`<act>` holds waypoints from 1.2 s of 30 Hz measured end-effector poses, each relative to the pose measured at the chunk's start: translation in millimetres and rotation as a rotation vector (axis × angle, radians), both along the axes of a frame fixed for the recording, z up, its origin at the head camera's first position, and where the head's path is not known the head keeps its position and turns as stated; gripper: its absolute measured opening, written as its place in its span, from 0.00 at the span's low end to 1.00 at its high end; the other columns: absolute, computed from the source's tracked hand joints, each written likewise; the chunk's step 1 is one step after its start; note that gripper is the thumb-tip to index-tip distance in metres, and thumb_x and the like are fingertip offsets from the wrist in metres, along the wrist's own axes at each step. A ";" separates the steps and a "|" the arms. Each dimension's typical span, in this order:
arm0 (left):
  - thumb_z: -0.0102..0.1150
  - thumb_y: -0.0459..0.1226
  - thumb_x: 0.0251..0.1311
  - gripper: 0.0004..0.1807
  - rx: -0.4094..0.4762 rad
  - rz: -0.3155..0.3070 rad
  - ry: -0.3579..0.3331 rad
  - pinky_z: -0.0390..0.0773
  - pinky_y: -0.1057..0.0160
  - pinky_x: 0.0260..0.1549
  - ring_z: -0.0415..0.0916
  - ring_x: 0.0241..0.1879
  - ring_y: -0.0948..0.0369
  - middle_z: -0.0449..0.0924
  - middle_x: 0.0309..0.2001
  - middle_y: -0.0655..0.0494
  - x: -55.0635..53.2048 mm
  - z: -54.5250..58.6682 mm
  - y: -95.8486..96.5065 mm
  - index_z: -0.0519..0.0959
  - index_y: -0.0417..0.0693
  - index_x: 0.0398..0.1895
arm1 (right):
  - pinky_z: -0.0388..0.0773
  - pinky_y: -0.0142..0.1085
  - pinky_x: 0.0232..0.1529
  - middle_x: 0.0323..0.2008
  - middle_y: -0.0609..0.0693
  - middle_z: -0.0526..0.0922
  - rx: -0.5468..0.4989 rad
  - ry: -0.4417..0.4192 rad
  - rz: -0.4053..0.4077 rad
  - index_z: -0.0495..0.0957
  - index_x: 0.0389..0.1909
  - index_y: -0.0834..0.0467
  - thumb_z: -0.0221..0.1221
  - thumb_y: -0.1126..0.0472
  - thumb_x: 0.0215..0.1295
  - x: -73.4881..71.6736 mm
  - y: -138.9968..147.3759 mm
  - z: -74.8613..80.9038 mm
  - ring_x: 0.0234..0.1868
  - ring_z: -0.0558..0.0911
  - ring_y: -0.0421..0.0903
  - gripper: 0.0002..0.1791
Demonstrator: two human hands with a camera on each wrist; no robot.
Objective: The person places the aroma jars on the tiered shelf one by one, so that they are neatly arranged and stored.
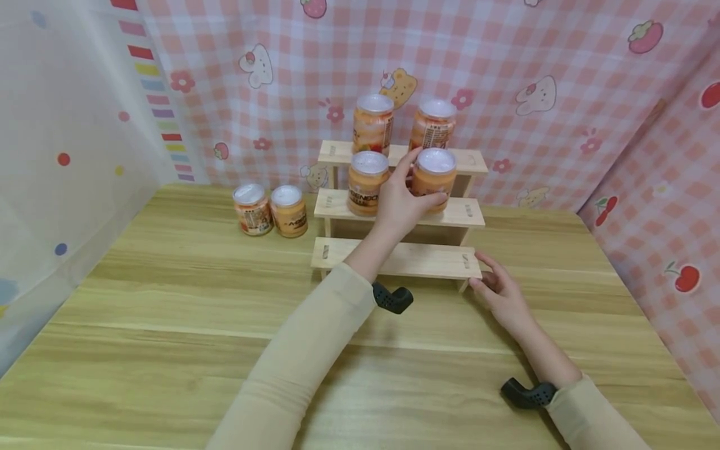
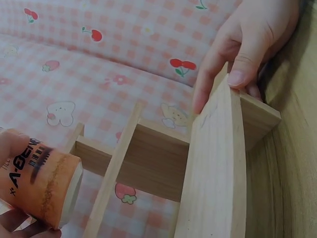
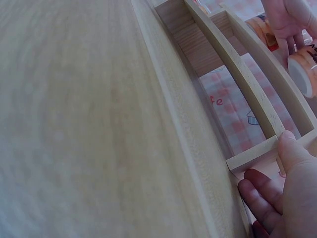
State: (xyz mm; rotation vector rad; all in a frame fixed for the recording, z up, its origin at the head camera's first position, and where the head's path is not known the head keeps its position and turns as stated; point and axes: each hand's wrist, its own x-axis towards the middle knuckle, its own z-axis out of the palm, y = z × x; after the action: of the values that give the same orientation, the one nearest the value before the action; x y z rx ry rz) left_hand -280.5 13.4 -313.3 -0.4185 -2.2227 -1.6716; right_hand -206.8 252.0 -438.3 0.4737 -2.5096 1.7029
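Note:
My left hand point(image 1: 398, 205) grips an orange-labelled can point(image 1: 437, 178) with a pale lid, thumb across its front and fingers round its far side. The can is upright, at the right part of the middle step point(image 1: 462, 212) of a three-step wooden stand; in the left wrist view, the can point(image 2: 42, 186) shows close over that step. My right hand point(image 1: 504, 300) holds the right end of the bottom step point(image 1: 416, 257). Its thumb point(image 3: 289, 144) lies on the board's edge in the right wrist view, with the fingers point(image 3: 260, 198) lower, by the side support.
Left of the held can stands another can point(image 1: 364, 187) on the middle step. The top step point(image 1: 472, 161) bears two cans, left point(image 1: 371, 128) and right point(image 1: 432, 128). Two more point(image 1: 253, 212) stand side by side on the wooden table point(image 1: 169, 300), left of the stand. Checked cloth point(image 1: 495, 50) hangs behind.

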 end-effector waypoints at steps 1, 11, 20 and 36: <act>0.75 0.40 0.47 0.46 -0.003 0.001 -0.004 0.73 0.63 0.50 0.73 0.52 0.60 0.74 0.57 0.52 -0.2 -0.5 0.3 0.62 0.55 0.71 | 0.74 0.23 0.42 0.49 0.71 0.77 0.002 -0.002 -0.001 0.56 0.72 0.60 0.54 0.65 0.70 0.1 0.0 -0.1 0.45 0.78 0.32 0.32; 0.76 0.39 0.46 0.47 -0.003 0.008 -0.030 0.71 0.63 0.52 0.72 0.54 0.59 0.72 0.59 0.52 -3.3 -8.2 1.3 0.62 0.56 0.71 | 0.74 0.23 0.43 0.50 0.71 0.77 -0.001 -0.004 0.000 0.56 0.72 0.60 0.54 0.64 0.71 -0.8 0.3 -1.2 0.46 0.77 0.32 0.31; 0.75 0.39 0.47 0.47 0.014 -0.006 -0.025 0.72 0.64 0.51 0.70 0.54 0.59 0.68 0.61 0.52 -5.2 -12.9 4.1 0.61 0.55 0.72 | 0.74 0.23 0.42 0.50 0.70 0.77 0.013 -0.002 -0.013 0.57 0.72 0.59 0.54 0.64 0.70 -1.2 0.9 -1.5 0.45 0.77 0.31 0.31; 0.72 0.38 0.51 0.50 0.047 -0.035 -0.071 0.64 0.66 0.59 0.62 0.63 0.61 0.64 0.64 0.51 -1.7 -11.7 4.4 0.53 0.54 0.75 | 0.74 0.24 0.37 0.48 0.70 0.78 0.032 0.005 -0.018 0.57 0.72 0.59 0.54 0.64 0.70 -1.8 1.6 -2.5 0.43 0.77 0.32 0.31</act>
State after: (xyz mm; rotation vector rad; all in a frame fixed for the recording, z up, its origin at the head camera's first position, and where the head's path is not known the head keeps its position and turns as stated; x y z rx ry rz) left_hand -282.3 17.9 -325.0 -0.3940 -2.2334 -1.7791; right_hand -208.5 253.7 -440.9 0.4555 -2.5327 1.6557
